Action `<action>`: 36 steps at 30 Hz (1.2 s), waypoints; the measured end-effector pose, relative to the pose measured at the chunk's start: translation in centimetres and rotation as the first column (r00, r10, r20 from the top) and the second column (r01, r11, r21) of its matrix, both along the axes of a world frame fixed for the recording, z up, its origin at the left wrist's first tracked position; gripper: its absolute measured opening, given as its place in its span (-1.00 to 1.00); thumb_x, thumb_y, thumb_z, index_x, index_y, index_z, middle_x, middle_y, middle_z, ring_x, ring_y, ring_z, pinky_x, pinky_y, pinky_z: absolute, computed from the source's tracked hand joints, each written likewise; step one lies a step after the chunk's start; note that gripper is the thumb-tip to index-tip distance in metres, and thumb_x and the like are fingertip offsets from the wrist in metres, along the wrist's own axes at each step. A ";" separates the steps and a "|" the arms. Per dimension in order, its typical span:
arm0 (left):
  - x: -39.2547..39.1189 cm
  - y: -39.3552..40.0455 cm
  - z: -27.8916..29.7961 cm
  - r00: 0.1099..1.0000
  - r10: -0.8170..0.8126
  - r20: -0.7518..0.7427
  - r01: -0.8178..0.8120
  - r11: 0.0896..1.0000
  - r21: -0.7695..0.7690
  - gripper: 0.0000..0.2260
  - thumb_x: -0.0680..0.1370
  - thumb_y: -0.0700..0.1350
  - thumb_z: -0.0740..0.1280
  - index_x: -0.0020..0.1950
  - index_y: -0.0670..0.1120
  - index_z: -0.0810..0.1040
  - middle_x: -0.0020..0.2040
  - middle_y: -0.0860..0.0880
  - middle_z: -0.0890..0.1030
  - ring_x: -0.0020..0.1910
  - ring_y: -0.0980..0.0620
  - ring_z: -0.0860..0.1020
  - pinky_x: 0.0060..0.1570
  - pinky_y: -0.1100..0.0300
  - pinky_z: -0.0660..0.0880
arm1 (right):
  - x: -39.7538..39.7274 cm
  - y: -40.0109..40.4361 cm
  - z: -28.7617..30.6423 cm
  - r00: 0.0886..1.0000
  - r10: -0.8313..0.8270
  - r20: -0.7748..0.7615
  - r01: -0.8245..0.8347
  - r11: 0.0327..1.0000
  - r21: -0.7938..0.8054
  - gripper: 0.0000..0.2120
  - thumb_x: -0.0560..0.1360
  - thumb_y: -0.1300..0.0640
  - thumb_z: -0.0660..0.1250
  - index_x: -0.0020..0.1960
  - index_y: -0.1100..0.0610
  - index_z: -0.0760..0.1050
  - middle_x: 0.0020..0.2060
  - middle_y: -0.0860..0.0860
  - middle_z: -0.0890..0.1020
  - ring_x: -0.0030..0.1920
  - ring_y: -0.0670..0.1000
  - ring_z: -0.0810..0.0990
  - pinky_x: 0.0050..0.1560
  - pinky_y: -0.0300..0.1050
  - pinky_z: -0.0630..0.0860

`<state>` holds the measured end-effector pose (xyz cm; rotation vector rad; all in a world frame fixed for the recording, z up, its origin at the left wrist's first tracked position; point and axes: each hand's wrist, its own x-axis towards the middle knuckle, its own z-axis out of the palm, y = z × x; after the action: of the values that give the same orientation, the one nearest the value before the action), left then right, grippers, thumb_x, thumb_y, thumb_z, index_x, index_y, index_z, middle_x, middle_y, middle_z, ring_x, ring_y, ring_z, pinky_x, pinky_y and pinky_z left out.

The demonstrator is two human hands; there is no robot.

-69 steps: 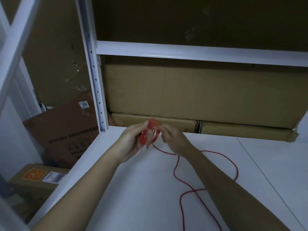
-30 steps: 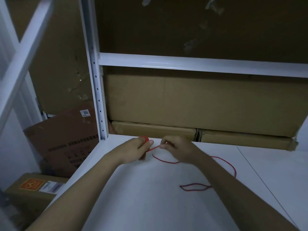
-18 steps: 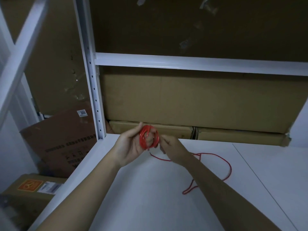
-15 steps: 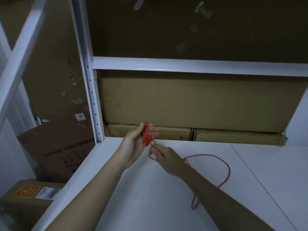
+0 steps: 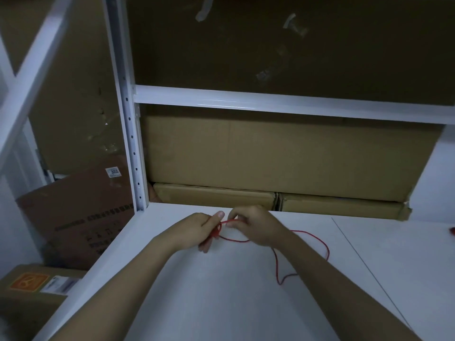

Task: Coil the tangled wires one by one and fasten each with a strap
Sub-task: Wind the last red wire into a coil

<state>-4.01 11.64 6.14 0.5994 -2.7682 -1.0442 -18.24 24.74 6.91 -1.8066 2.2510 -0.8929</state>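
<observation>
A thin red wire (image 5: 317,238) lies partly loose on the white table (image 5: 221,303). My left hand (image 5: 197,232) grips the small coiled bundle of that wire (image 5: 216,233), mostly hidden by the fingers. My right hand (image 5: 256,227) pinches a short stretch of the wire just right of the bundle. From there the loose tail loops under my right forearm, out to the right and back to a bend near the forearm. No strap is visible.
Flat cardboard boxes (image 5: 283,156) stand stacked behind the table's far edge, under a white shelf beam (image 5: 270,104). A white perforated upright (image 5: 130,143) rises at the table's far left corner. More boxes (image 5: 73,217) sit left, below the table. A small red object (image 5: 452,231) shows at the right edge.
My left hand has dropped from raised, with the coil upright, to low over the table. My right hand has moved up beside it. The loose tail on the table has grown shorter.
</observation>
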 end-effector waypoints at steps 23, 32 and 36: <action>0.1 0.3 1.5 0.723 0.373 -0.581 0.277 0.614 0.739 -0.65 0.65 -0.22 -0.08 0.01 -0.23 0.50 -0.25 -0.07 0.67 -0.22 0.04 0.63 0.00 0.15 0.47 | 2.2 -1.0 -5.5 0.961 -0.002 0.277 0.029 0.995 -0.094 -0.78 0.62 0.05 0.20 0.09 0.06 0.60 -0.46 -0.10 0.50 -0.44 -0.20 0.44 -0.33 -0.31 0.37; 0.6 -2.2 -1.9 0.972 0.104 -0.210 -0.123 0.989 -0.077 -0.73 0.66 0.02 0.01 0.17 -0.13 0.36 0.17 -0.04 0.55 0.18 -0.03 0.51 0.23 0.03 0.43 | 3.4 0.5 -6.1 0.991 0.060 -0.119 -0.068 0.995 -0.068 -0.82 0.61 -0.03 0.14 -0.03 0.01 0.46 -0.41 -0.03 0.51 -0.39 -0.04 0.45 -0.36 -0.16 0.32; 0.5 -1.2 -1.9 0.995 0.092 -0.033 -0.098 0.967 -0.236 -0.64 0.66 0.11 -0.05 -0.02 -0.08 0.43 -0.10 -0.09 0.57 -0.08 -0.06 0.55 -0.01 0.06 0.49 | 3.3 0.7 -5.4 0.967 0.095 -0.236 -0.135 0.979 -0.156 -0.78 0.58 0.03 0.15 -0.03 0.08 0.54 -0.31 -0.01 0.58 -0.35 -0.03 0.47 -0.32 -0.14 0.37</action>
<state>-3.48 10.42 4.24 0.6734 -2.7571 -0.6818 -14.98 25.48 1.53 -2.1948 2.2267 -0.9258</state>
